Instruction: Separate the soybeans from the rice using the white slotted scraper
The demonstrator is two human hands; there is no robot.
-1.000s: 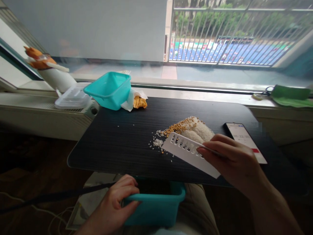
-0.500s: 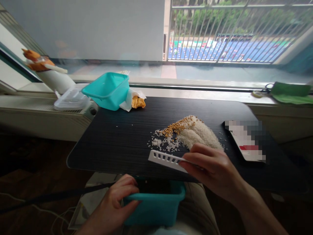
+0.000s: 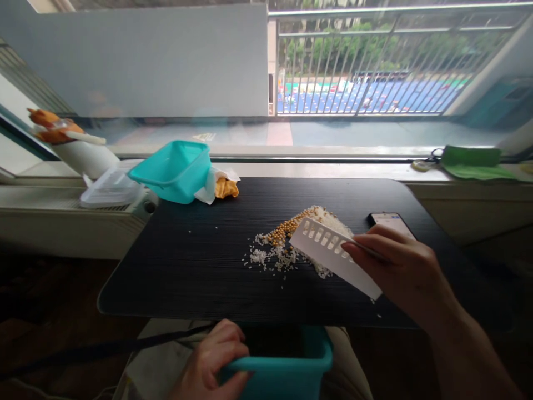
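Observation:
My right hand [image 3: 402, 272] grips a white slotted plastic scraper [image 3: 333, 255], tilted up on the near side of a pile of white rice [image 3: 287, 256] mixed with yellow beans [image 3: 285, 229] on the black table [image 3: 195, 266]. The scraper hides part of the pile. Below the table's near edge, my left hand [image 3: 214, 361] is closed on the rim of a teal plastic tub [image 3: 287, 366] resting on my lap.
A second teal tub [image 3: 172, 169] sits tilted at the table's far left beside a clear lidded box [image 3: 110, 189] and a crumpled wrapper [image 3: 222, 186]. A phone [image 3: 389, 221] lies right of the pile. A green cloth [image 3: 474, 161] lies on the window ledge.
The scraper was pulled toward the near edge, spreading rice, then lifted back and set tilted against the pile. The view has tipped upward a little. My left hand stayed on the tub.

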